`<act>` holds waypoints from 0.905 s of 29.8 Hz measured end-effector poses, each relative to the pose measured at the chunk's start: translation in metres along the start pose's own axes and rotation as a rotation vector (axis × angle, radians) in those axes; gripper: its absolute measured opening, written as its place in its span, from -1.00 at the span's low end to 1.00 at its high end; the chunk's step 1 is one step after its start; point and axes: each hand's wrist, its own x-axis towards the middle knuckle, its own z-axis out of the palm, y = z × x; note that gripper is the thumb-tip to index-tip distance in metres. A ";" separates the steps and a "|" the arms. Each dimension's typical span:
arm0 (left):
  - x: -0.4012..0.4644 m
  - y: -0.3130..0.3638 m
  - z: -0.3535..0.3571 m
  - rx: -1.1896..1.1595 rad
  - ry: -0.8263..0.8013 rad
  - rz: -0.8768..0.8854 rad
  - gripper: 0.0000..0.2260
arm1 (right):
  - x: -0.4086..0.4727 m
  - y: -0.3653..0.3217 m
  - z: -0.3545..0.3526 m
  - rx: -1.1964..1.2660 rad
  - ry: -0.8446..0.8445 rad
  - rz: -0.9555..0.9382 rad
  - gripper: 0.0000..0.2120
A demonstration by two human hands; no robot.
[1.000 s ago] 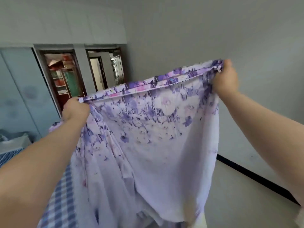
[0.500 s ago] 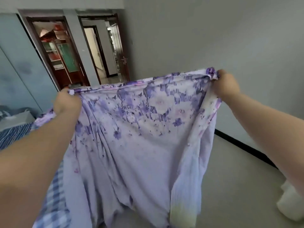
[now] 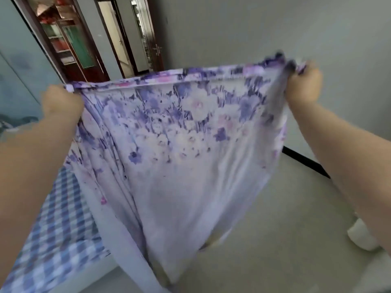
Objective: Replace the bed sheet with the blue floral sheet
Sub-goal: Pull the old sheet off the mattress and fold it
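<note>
I hold the blue floral sheet [image 3: 179, 157] stretched out in front of me by its top hem. It is pale lilac with purple and blue flowers near the top, and it hangs down to the floor. My left hand [image 3: 61, 101] grips the hem's left corner. My right hand [image 3: 302, 83] grips the right corner, a little higher. Under my left arm lies the bed [image 3: 55, 235], covered in blue and white checked cloth. The frame is blurred.
A grey wall [image 3: 275, 28] stands ahead and to the right, with a black skirting strip [image 3: 304, 160] at the floor. Dark wooden doorways [image 3: 135, 34] open at the back left. A white roll-like object [image 3: 361, 237] sits on the floor by my right arm.
The view has tilted further down, showing more floor and bed. Both hands still grip the hem, and the hanging sheet has swung and spread wider below.
</note>
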 end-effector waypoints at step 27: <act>-0.127 0.096 0.024 -0.276 -1.099 0.438 -0.69 | -0.134 -0.124 0.104 0.503 -0.812 -0.053 -0.80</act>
